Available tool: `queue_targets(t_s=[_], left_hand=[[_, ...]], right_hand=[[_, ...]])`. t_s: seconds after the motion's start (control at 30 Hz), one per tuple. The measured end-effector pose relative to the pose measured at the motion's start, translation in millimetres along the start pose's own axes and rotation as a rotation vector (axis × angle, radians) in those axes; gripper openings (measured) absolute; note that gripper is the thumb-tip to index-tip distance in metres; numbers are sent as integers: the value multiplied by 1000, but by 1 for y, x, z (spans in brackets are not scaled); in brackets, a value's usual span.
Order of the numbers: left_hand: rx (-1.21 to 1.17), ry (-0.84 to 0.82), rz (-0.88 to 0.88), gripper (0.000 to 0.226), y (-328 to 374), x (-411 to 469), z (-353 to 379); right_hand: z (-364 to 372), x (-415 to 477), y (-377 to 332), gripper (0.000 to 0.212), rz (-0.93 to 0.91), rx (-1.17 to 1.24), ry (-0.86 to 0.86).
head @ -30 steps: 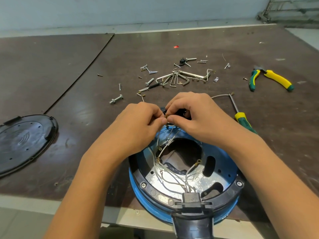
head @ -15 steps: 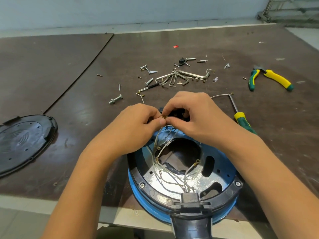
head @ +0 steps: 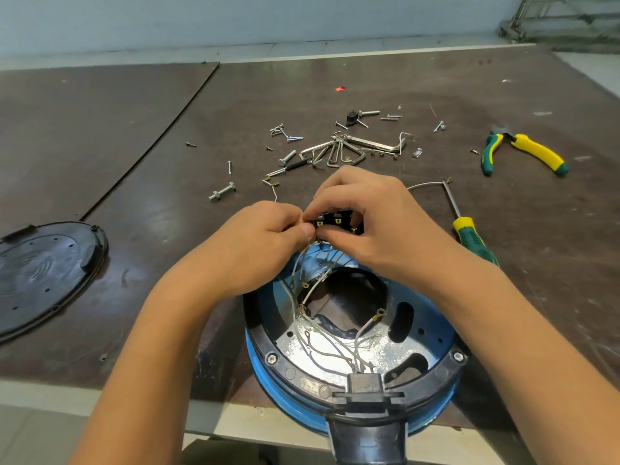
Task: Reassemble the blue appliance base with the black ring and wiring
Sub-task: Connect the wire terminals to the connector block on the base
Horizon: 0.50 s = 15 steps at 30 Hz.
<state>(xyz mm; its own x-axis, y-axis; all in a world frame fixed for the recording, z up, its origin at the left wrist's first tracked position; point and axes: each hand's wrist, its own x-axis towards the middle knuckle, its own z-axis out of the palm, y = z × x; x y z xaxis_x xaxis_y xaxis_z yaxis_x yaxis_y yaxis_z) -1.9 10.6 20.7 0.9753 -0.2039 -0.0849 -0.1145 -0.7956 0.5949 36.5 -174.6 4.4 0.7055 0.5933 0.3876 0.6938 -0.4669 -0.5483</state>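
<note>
A person is working over the blue base, which is sitting open side up at the near edge of the table, close enough for both forearms to be reaching over it. Its black ring is already lying around the rim, with a screw showing at each side. The right hand is curling fingers and thumb around a small black block above the far rim, apparently steadying it so that its brass contacts are facing the worker. The left hand is pinching a wire between thumb and fingertips right at the block's left corner, seemingly guiding the end onto a contact. The other wires are trailing loose across the shiny floor of the base, several of their lugs hanging unattached, which suggests the wiring is only partly done. A screwdriver is lying just beside the right hand, probably within reach for tightening terminals, while pliers are resting farther right. Screws and hex keys are lying scattered beyond the hands, and a black cover is waiting well apart at the left, likely going on last.
</note>
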Motion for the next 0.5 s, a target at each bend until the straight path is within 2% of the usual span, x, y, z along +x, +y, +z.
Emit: queue_targets(t_s=[0.33, 0.5], left_hand=[[14, 8, -3, 29, 1, -1, 1], [-90, -18, -18, 32, -2, -4, -1]], right_hand=[[2, 1, -4, 15, -49, -70, 35], [2, 1, -4, 11, -51, -98, 30]])
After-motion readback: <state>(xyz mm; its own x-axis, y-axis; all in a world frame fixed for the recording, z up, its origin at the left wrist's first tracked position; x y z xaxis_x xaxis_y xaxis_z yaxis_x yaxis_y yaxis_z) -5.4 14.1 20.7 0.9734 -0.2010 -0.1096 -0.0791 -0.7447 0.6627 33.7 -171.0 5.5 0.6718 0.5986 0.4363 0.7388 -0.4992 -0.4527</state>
